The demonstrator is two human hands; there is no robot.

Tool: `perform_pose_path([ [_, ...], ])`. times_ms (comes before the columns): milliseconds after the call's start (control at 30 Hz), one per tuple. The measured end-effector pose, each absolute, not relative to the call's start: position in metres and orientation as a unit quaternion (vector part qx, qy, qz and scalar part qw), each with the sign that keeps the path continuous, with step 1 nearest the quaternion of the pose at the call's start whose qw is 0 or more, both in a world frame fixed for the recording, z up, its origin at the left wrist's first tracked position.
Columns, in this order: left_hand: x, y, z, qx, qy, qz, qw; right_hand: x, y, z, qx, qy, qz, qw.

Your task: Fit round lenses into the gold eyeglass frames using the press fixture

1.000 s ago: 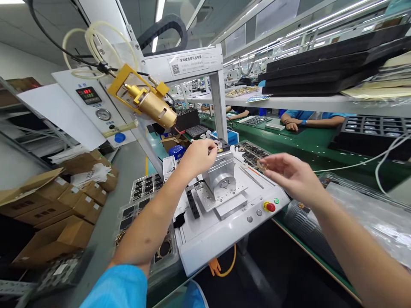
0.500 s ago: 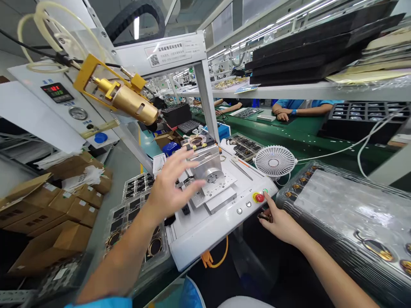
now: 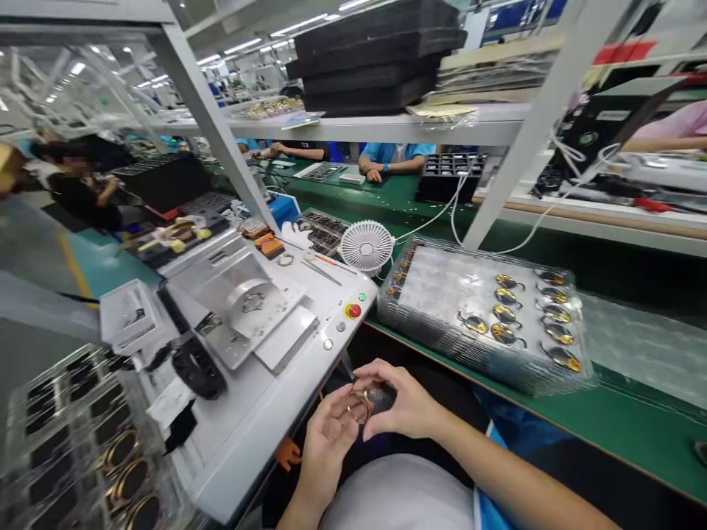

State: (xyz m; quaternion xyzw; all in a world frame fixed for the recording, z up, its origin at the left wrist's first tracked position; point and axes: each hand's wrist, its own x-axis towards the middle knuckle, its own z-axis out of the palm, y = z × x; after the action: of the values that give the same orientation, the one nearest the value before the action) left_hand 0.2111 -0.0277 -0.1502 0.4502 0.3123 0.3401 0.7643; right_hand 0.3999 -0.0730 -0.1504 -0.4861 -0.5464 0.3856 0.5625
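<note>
Both hands meet low in front of me, just below the machine's front edge. My left hand [image 3: 325,434] and my right hand [image 3: 401,405] pinch a small rose-gold ring-shaped part [image 3: 359,403] between their fingertips. The white bench machine [image 3: 309,372] with its metal fixture plate [image 3: 248,298] and red stop button [image 3: 354,311] stands to the left of my hands. A stack of clear plastic trays [image 3: 442,287] holding several gold ring parts lies to the right on the green bench.
A small white fan [image 3: 367,247] stands behind the machine. Clear trays with ring parts [image 3: 118,456] sit at the lower left. Shelf posts [image 3: 218,125] rise ahead; black trays [image 3: 381,55] are stacked on the shelf. Other people work across the green bench [image 3: 395,158].
My view swung right and down. My left hand left the fixture and my right hand left the machine's buttons; both now meet near my lap on the ring part.
</note>
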Motion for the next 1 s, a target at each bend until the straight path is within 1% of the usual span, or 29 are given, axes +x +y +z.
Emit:
perform_pose_path([
  [133,0.227,-0.034,-0.153,0.388,0.286,0.335,0.81,0.388,-0.086,-0.153,-0.521,-0.534,0.325,0.581],
  [233,0.231,-0.035,-0.149,0.388,0.314,0.346,0.794,0.412,-0.094,-0.13,-0.535,-0.6,0.264,0.533],
  [300,0.231,-0.036,-0.146,0.402,0.332,0.357,0.775,0.447,-0.102,-0.107,-0.594,-0.61,0.194,0.487],
  [367,0.23,-0.037,-0.145,0.418,0.348,0.359,0.759,0.49,-0.111,-0.084,-0.712,-0.548,0.109,0.424],
  [433,0.228,-0.038,-0.145,0.434,0.356,0.359,0.746,0.531,-0.119,-0.068,-0.825,-0.47,0.062,0.307],
  [500,0.226,-0.038,-0.145,0.448,0.357,0.36,0.736,0.561,-0.123,-0.058,-0.884,-0.417,0.08,0.193],
  [533,0.225,-0.038,-0.145,0.453,0.355,0.361,0.734,0.571,-0.125,-0.056,-0.894,-0.406,0.103,0.158],
  [567,0.224,-0.038,-0.145,0.457,0.354,0.36,0.732,0.578,-0.125,-0.056,-0.896,-0.403,0.124,0.14],
  [633,0.222,-0.038,-0.145,0.458,0.355,0.358,0.732,0.584,-0.125,-0.056,-0.889,-0.41,0.142,0.142],
  [767,0.215,-0.038,-0.142,0.45,0.359,0.347,0.74,0.583,-0.128,-0.055,-0.884,-0.405,0.139,0.189],
  [800,0.213,-0.038,-0.141,0.448,0.359,0.341,0.745,0.579,-0.128,-0.054,-0.875,-0.411,0.142,0.215],
  [867,0.21,-0.036,-0.136,0.44,0.348,0.326,0.761,0.564,-0.126,-0.049,-0.83,-0.453,0.145,0.293],
  [933,0.209,-0.032,-0.128,0.426,0.32,0.3,0.791,0.539,-0.119,-0.046,-0.732,-0.54,0.166,0.382],
  [1000,0.21,-0.027,-0.119,0.41,0.274,0.261,0.83,0.507,-0.105,-0.046,-0.605,-0.629,0.213,0.441],
])
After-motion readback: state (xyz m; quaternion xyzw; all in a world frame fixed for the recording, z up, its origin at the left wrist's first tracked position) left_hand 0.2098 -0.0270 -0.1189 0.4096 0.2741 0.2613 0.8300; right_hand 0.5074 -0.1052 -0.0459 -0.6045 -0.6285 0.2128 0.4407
